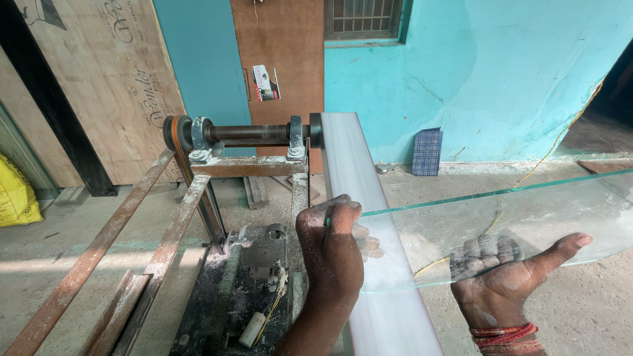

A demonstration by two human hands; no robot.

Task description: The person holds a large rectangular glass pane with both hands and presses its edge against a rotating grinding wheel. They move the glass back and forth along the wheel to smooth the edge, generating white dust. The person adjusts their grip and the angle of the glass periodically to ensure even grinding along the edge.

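I hold a clear glass sheet (527, 211) level, with its left edge against a moving white sanding belt (359, 198). My left hand (333, 247) grips the sheet's left end, thumb on top and fingers under it beside the belt. My right hand (511, 277) supports the sheet from below, palm up, with fingers seen through the glass and the thumb out past its near edge. Both hands are dusted white. Red bangles (504, 333) circle my right wrist.
A rusty steel frame (165, 237) carries a dark shaft with bearings (247, 135) and a motor (260, 247) below. Plywood boards (112, 86) lean against the wall at left. A yellow sack (14, 194) lies far left. A yellow cord (534, 168) crosses the concrete floor.
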